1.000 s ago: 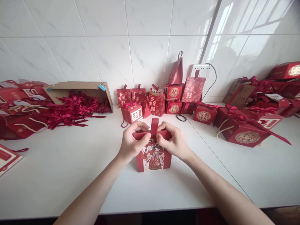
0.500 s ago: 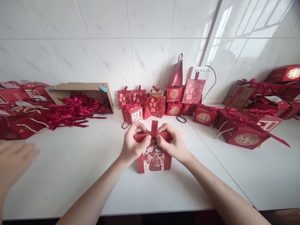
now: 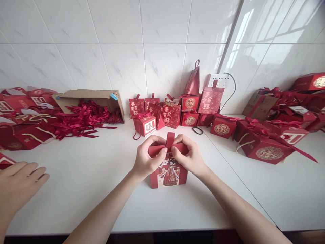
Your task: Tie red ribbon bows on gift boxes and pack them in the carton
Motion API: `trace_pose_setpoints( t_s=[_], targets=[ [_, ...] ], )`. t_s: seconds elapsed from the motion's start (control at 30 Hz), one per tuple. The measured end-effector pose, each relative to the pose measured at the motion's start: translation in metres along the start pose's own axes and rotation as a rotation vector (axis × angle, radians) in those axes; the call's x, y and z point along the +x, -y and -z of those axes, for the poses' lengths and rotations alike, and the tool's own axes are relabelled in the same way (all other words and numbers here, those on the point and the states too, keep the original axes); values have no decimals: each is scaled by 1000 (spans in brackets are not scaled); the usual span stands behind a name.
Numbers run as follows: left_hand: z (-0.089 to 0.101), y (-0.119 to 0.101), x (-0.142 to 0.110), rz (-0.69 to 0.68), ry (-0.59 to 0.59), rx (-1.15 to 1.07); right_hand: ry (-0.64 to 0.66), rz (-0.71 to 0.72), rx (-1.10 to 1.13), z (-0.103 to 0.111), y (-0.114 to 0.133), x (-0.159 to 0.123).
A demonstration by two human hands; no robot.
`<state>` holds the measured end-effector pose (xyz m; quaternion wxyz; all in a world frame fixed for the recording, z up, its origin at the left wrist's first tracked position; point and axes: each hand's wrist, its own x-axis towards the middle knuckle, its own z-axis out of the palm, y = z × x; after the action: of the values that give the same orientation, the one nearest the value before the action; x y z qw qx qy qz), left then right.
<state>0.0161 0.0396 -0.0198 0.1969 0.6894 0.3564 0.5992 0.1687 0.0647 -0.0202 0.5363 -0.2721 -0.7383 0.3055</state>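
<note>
A red gift box (image 3: 169,173) with a printed figure in ornate dress on its front stands upright on the white table before me. My left hand (image 3: 149,156) pinches its top edge on the left, thumb in front and fingers behind. On the right side of the same edge, my right hand (image 3: 189,156) pinches in the same way. Between my thumbs a red ribbon loop (image 3: 170,139) sticks up from the top of the box. The box's back is hidden from me.
Another person's hand (image 3: 22,183) rests at the left by a red box. Behind stand several small red gift boxes (image 3: 172,115), a cardboard box (image 3: 88,95) spilling red ribbons (image 3: 81,118), and a black ring (image 3: 197,130). More red boxes (image 3: 269,150) lie right; a power strip (image 3: 217,80) is on the wall.
My hands keep their pinch on the box top, the thumbs slightly closer together. The other person's hand at the left has lowered a little, and a red box corner now shows beside it.
</note>
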Motion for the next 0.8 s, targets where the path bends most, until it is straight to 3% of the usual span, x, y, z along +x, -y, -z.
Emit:
trace_pose_setpoints(
  t_s=[0.4, 0.8],
  targets=[
    [-1, 1, -2, 71, 9, -45, 54, 33, -42, 5, 0, -3],
    [-8, 7, -3, 17, -47, -58, 26, 87, -155, 5, -5, -6]
  ],
)
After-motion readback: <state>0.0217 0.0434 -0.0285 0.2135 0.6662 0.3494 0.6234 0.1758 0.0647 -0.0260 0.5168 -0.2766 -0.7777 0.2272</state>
